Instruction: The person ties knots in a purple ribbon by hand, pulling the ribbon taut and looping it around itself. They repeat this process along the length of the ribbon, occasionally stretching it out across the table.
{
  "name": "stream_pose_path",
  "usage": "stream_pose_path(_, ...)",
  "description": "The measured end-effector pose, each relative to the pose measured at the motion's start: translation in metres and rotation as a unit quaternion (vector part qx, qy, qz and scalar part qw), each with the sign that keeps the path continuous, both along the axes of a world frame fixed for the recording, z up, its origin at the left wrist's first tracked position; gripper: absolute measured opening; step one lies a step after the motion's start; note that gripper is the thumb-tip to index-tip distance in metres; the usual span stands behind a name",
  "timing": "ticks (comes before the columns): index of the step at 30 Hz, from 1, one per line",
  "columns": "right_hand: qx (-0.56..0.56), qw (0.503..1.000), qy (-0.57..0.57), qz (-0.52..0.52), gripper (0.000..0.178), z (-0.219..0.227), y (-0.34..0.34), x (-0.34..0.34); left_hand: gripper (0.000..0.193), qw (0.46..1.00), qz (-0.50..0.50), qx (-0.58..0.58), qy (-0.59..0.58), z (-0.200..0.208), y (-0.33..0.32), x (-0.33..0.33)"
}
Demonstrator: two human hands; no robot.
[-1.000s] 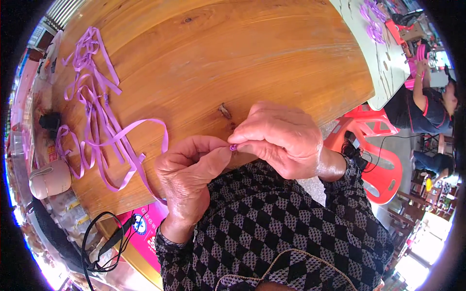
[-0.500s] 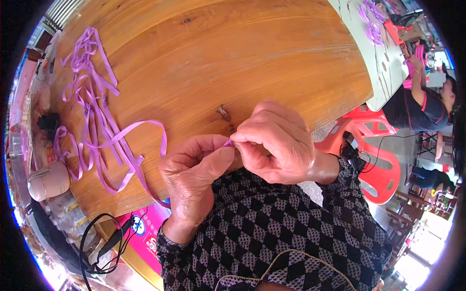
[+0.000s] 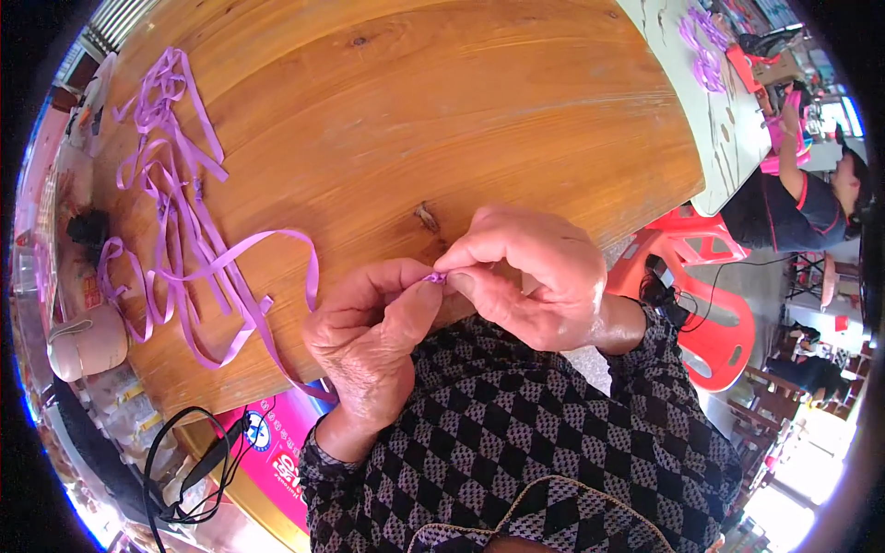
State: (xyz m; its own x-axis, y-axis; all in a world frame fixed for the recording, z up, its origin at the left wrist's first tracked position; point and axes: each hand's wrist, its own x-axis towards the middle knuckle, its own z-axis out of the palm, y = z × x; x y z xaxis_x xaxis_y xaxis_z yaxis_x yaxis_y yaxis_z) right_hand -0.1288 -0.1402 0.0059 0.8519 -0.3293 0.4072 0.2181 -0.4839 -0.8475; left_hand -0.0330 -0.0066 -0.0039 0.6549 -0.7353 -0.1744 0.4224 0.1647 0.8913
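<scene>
Close together over the near edge of the table, both hands pinch a small knotted piece of purple ribbon (image 3: 435, 276). My left hand (image 3: 376, 323) grips it between thumb and forefinger. From the other side, the thumb and forefinger of my right hand (image 3: 530, 276) close on its end. Most of the knot is hidden by the fingertips. A long purple ribbon (image 3: 241, 249) loops over the table to the left, and one strand passes behind my left wrist. More tangled ribbon with small knots (image 3: 166, 101) lies at the far left.
The wooden table (image 3: 415, 111) spreads ahead. A pale side table (image 3: 687, 120) holds more purple ribbon (image 3: 705, 55). Red plastic stools (image 3: 710, 323) stand at the right, near another person (image 3: 793, 203). A pink pouch (image 3: 89, 344) and black cables (image 3: 207, 461) sit at the left.
My right thumb has shifted against the knot, and a bit more purple shows between the fingertips. The left hand has hardly moved. The person at the right has shifted a little.
</scene>
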Motion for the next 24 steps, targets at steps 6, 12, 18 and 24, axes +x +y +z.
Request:
stream_pose_path(6, -0.148, 0.984, -0.089, -0.033, 0.017, -0.005, -0.002, 0.010, 0.008, 0.991, 0.023, 0.075, -0.108, 0.000, 0.002, -0.001)
stream_pose_path(12, -0.269, 0.949, -0.130, -0.099, 0.017, -0.011, 0.001, 0.015, 0.007, 0.980, 0.027, 0.101, -0.168, 0.004, 0.001, -0.001)
stream_pose_path(18, -0.159, 0.983, -0.085, -0.044, 0.017, -0.008, -0.005, 0.010, 0.009, 0.996, -0.002, 0.067, -0.066, 0.010, -0.001, -0.001)
stream_pose_path(24, 0.031, 0.997, 0.065, -0.021, 0.017, 0.003, -0.014, 0.000, 0.009, 0.995, 0.009, 0.079, -0.059, 0.001, 0.000, 0.005)
